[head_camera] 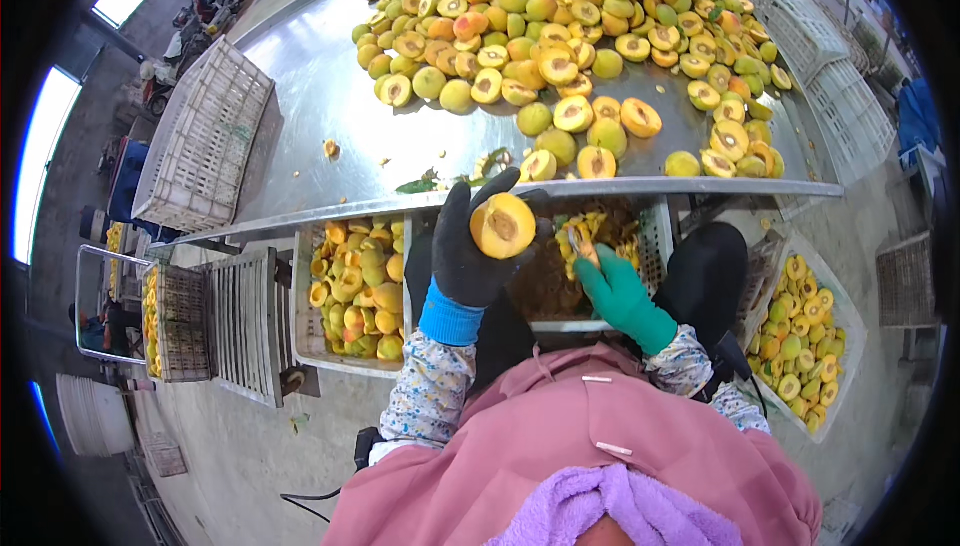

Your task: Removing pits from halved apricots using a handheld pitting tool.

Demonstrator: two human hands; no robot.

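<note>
My left hand [480, 246], in a dark glove with a blue cuff, holds a halved yellow peach [503, 225] with its cut face up. The brown centre shows, though whether stone or hollow I cannot tell. In a green glove, my right hand [616, 291] grips a small hand tool [584, 244], its tip blurred and partly hidden by yellow scraps. Below both hands, between my knees, sits a crate [656, 227] with brown stones and yellow peel or flesh. Ahead, many peach halves [559, 65] are heaped on a metal table [315, 125].
A white plastic crate [206, 137] stands on the table's left. Left of my knees is a crate of hollowed peach halves [360, 287], beside a slatted wooden stand [244, 324]. Another crate of halves [799, 343] rests on the right floor. The table's metal edge [712, 186] runs just ahead.
</note>
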